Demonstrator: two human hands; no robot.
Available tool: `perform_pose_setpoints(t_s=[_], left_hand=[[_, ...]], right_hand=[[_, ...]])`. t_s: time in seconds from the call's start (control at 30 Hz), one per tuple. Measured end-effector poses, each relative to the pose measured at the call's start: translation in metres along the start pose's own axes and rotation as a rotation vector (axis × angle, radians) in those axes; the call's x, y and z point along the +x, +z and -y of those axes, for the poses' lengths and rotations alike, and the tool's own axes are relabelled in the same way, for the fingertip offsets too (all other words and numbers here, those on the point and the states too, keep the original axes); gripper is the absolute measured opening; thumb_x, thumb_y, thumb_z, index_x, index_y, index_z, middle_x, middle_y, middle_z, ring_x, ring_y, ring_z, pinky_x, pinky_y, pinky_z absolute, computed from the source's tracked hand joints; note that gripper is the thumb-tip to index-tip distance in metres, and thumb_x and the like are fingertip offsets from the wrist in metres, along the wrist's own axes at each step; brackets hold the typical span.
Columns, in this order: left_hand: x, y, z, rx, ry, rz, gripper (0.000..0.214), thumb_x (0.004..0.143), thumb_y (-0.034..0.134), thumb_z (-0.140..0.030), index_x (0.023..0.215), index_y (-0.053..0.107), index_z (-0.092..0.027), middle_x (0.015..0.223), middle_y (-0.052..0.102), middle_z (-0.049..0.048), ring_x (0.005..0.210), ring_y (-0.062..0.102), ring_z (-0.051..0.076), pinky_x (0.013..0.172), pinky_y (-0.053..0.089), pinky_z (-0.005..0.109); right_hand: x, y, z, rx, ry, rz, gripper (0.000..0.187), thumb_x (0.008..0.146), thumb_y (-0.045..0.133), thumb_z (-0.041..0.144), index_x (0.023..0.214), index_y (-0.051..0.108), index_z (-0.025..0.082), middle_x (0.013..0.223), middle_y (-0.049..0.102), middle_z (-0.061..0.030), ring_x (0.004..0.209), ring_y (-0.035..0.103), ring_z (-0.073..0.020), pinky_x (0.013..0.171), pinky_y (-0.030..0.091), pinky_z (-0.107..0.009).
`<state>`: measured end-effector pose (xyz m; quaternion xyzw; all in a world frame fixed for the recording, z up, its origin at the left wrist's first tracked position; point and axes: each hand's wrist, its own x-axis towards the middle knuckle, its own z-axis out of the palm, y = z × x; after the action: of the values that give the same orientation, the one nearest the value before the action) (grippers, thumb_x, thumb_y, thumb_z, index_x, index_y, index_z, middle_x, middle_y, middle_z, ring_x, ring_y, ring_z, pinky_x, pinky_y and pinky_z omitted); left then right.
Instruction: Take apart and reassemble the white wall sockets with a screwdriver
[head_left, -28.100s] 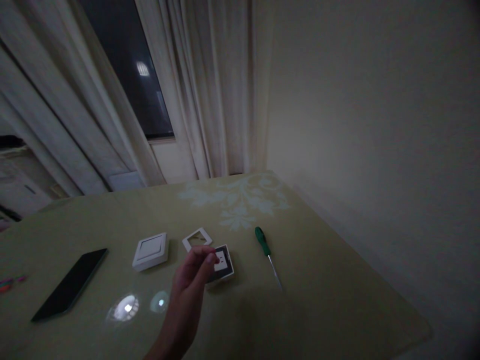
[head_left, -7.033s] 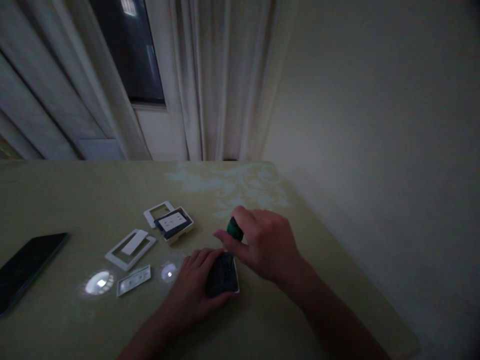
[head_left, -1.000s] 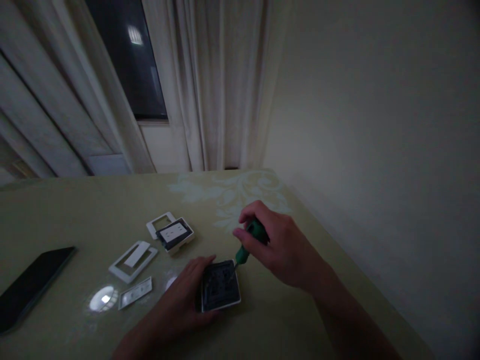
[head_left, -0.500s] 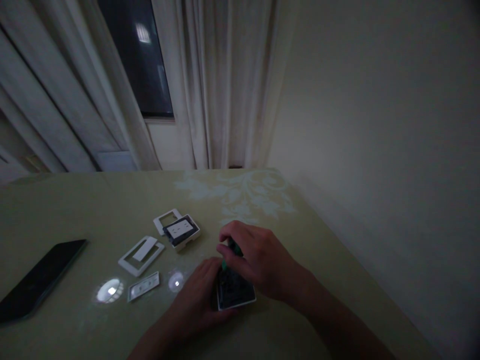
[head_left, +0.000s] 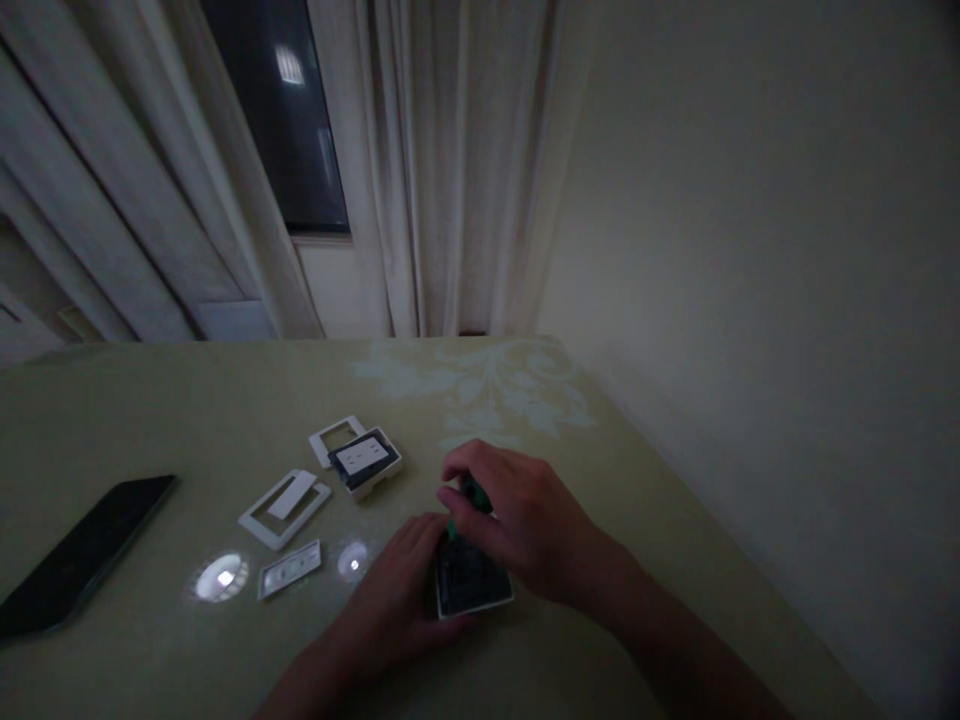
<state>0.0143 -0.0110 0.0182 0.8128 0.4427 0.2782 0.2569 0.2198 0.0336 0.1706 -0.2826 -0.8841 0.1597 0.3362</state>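
A dark switch module [head_left: 474, 588] with a white rim lies on the table near me. My left hand [head_left: 397, 600] grips its left side and holds it down. My right hand [head_left: 517, 525] is wrapped round a green-handled screwdriver [head_left: 469, 497], held upright over the module's top edge. The screwdriver's tip is hidden behind my fingers.
On the yellow-green table [head_left: 187, 420] lie a socket module [head_left: 365, 461] on a small white frame [head_left: 335, 438], a larger white frame with a rocker plate [head_left: 285, 495], a small flat plate [head_left: 290, 569] and a black phone [head_left: 82, 552]. The wall stands close on the right.
Over the last second my right hand has come down and towards me, bringing the screwdriver from a slant beside the module to upright over it. My left hand has kept its hold.
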Motion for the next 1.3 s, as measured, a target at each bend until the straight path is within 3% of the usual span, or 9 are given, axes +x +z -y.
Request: perform_pose_setpoints(t_s=[0.27,0.47,1.0,1.3], left_hand=[[0.0017,-0.0027,-0.0038,-0.007,-0.013,-0.003,0.078,0.084,0.083,-0.045,0.152,0.046,-0.035,0.148,0.066,0.0101,0.135,0.064,0.04,0.113,0.056,0.055],[0.0016,-0.0018,-0.0034,-0.001,-0.035,0.006,0.074,0.082,0.083,-0.035,0.148,0.049,-0.034,0.149,0.065,0.0087,0.135,0.064,0.038,0.114,0.054,0.053],[0.0003,-0.0013,-0.0021,0.023,-0.006,-0.009,0.077,0.085,0.083,-0.046,0.152,0.047,-0.035,0.151,0.065,0.009,0.136,0.064,0.04,0.114,0.056,0.056],[-0.0004,-0.0004,0.0005,0.042,0.029,-0.029,0.079,0.084,0.083,-0.044,0.154,0.047,-0.034,0.15,0.065,0.0085,0.135,0.064,0.038,0.112,0.057,0.052]], right_hand=[[-0.001,-0.0023,-0.0006,-0.011,0.003,0.005,0.006,0.109,0.056,0.027,0.111,0.059,0.023,0.097,0.072,-0.002,0.083,0.067,-0.0169,0.078,0.049,-0.029],[-0.0009,-0.0002,0.0004,0.001,-0.014,0.022,0.006,0.109,0.056,0.025,0.112,0.06,0.022,0.1,0.073,-0.0031,0.085,0.067,-0.0172,0.08,0.05,-0.029],[-0.001,-0.0004,0.0002,0.01,-0.001,0.005,0.007,0.109,0.054,0.027,0.111,0.06,0.023,0.097,0.072,-0.0028,0.084,0.067,-0.0172,0.08,0.051,-0.029],[-0.0025,-0.001,0.0028,0.02,-0.008,0.033,0.009,0.106,0.054,0.023,0.113,0.059,0.022,0.102,0.072,-0.0044,0.089,0.067,-0.0185,0.084,0.052,-0.032]])
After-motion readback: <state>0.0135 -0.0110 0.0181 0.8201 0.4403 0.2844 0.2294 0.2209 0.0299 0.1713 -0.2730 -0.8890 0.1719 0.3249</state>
